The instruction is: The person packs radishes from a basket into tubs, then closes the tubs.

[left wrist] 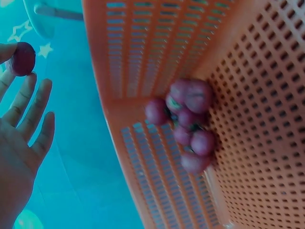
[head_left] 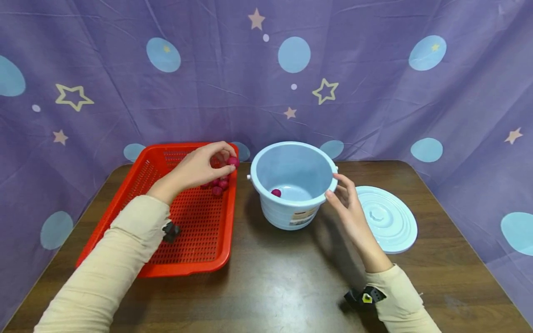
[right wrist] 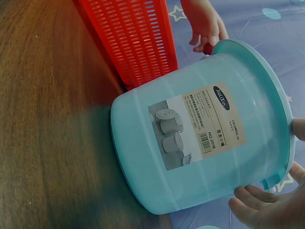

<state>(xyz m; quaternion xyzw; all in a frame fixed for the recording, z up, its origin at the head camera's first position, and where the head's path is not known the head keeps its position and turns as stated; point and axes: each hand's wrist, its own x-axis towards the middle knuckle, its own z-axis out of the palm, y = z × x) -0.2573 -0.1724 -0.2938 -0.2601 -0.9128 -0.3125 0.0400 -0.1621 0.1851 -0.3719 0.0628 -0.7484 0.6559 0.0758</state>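
Between the thumb and fingers of my left hand point(head_left: 199, 165) is a small round magenta radish point(head_left: 233, 162), above the far right corner of the red basket point(head_left: 227, 226). Beneath that hand, several similar radishes point(left wrist: 203, 142) lie clustered in the basket's corner. A light blue bucket point(head_left: 272, 213) stands upright to the basket's right. My right hand point(head_left: 354, 215) holds the bucket's rim at its right side, thumb and fingers on either side of the edge. One radish point(head_left: 276, 192) lies inside on the bucket's bottom.
A light blue round lid point(head_left: 395, 222) lies flat on the brown wooden table point(head_left: 266, 286), right of the bucket. Behind the table hangs a purple curtain point(head_left: 233, 92) with stars and dots. The bucket's front carries a printed label point(right wrist: 198, 129).
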